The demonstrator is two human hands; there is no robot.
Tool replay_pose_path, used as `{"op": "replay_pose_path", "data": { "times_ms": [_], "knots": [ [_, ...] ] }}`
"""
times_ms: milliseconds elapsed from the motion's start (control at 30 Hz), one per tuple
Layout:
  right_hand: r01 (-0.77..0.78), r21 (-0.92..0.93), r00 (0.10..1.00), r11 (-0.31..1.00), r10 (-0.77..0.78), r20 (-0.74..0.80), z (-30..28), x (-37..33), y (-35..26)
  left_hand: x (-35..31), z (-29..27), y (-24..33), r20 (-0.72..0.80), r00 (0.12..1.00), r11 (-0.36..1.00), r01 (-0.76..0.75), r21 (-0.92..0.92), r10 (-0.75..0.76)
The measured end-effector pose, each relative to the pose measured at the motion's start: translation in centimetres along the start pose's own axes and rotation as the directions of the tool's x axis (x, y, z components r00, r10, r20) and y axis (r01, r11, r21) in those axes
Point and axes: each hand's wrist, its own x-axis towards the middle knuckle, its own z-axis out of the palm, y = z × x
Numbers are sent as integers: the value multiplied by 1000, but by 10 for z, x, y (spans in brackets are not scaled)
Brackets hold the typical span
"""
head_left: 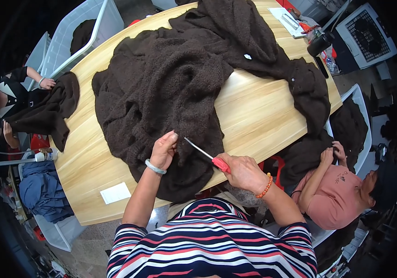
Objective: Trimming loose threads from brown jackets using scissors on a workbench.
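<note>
Dark brown fleecy cloth (161, 83) lay heaped in loose folds across the middle of the pale wooden desk (258, 106), its near edge reaching the wearer's side and one long part trailing over the far right toward the desk's edge. The left hand (163, 150) hung over the near part of the cloth, fingers curled in and thumb brought against them in a pinch; whether a thread or a bit of fluff was caught there was too small to tell. The right hand (244, 173) was closed around a red-handled tool (220, 164), its slim metal end pointing toward the left fingertips and lying above the cloth; I cannot tell whether the tip touched it. Judging by how things lay, the work looked well short of finished: the piece was spread out and the tool was in hand, but nothing on the desk was folded or stacked, and no cut or trimmed spot could be made out. Two small pale specks, one a white scrap (247, 57), sat on the trailing part, perhaps yet to be dealt with. More dark cloth sat in the clear bin (97, 28) at the far left, while a co-worker in pink (330, 197) handled similar material on the right; whether those pieces were done or waiting did not show.
</note>
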Motion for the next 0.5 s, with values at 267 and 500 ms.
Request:
{"op": "replay_pose_path", "data": {
  "times_ms": [267,500],
  "knots": [
    [-31,-43,999,999,32,23,-2,-2,4,-20,23,-8,-199,975,976,131,176,-95],
    [-41,-47,999,998,43,32,-5,-6,7,-22,5,-35,-139,989,926,15,378,41]
  ]
}}
